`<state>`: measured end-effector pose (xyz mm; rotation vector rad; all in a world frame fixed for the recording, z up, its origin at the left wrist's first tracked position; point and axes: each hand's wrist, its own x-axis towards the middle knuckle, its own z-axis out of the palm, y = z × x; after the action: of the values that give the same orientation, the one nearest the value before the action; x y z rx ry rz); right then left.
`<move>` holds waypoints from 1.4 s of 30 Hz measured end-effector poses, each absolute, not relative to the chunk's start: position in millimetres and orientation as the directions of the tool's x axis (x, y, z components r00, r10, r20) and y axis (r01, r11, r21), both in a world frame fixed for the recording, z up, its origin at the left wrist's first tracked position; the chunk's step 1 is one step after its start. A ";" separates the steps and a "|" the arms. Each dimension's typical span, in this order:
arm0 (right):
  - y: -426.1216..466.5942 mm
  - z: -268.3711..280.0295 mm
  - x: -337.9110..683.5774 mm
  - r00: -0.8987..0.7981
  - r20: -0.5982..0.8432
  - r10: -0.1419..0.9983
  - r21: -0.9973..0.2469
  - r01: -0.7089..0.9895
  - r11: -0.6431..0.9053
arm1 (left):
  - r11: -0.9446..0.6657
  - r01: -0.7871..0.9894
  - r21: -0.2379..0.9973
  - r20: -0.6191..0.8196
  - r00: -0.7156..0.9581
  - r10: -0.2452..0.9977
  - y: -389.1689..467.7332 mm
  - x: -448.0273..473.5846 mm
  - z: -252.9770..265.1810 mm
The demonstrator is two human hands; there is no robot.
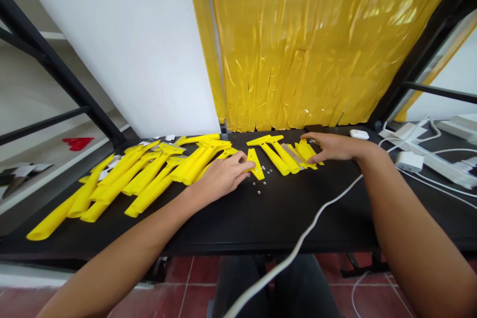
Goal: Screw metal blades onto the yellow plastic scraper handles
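My left hand (223, 176) is closed, its fingertips pinching a small yellow tapered plastic plate (255, 164) with holes, held over the black table. Several tiny metal nuts (265, 183) lie scattered just right of it. My right hand (328, 146) hovers with thumb and forefinger apart beside a small pile of similar yellow plates (305, 151). Small metal bits show between those fingers, too little to name. Two yellow scraper handles (276, 157) lie between the hands. Left of my left hand, several more yellow scraper handles (149, 174) lie heaped side by side.
A white cable (320, 218) runs across the table front toward a power strip (439, 159) and charger (409, 161) on the right. A white earbud case (359, 134) sits behind my right wrist. A yellow plastic curtain (298, 49) and white panel (149, 49) stand behind the table.
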<state>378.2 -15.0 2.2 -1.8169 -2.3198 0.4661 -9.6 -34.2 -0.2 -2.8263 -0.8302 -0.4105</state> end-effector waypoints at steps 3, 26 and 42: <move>-15.9 2.3 373.7 -0.228 -0.071 0.971 -0.377 0.907 0.186 | -0.836 0.548 -0.030 0.338 0.793 0.507 -33.6 -9.8 -0.5; -34.4 23.6 308.0 -0.391 0.295 0.872 -0.322 0.818 0.476 | -0.816 0.537 0.215 0.476 0.671 0.568 -22.7 -21.2 14.2; -32.6 18.3 306.7 -0.436 0.210 0.875 -0.332 0.810 0.483 | -0.312 0.926 0.214 0.025 0.314 0.949 40.9 -108.5 43.8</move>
<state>306.7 -32.6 18.3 -1.4141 -2.3825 0.2569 -108.5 40.9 43.8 -2.6723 -1.9249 -0.2422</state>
